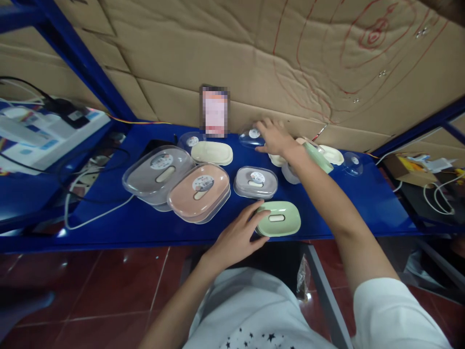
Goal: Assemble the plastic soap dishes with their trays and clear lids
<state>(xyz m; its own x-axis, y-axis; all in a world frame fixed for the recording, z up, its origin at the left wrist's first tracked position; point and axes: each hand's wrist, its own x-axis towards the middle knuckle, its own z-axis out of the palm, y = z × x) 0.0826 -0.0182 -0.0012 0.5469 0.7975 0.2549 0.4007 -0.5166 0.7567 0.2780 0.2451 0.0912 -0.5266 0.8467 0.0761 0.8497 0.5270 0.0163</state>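
Note:
A pale green oval box with a cream slot piece in its top sits near the table's front edge. My left hand grips its left end, thumb in front and fingers along the back and top. Far back by the cardboard, my right hand has its fingers and thumb around the right end of a clear plastic lid with a round sticker. Behind the green box stands a small grey box under a clear lid. Part of the right-hand group of boxes is hidden by my right forearm.
Left stand a large grey box and a pink box, both lidded. A cream piece lies behind them. A blurred screen leans on cardboard. Rightward are a green piece, a cream piece and a clear lid.

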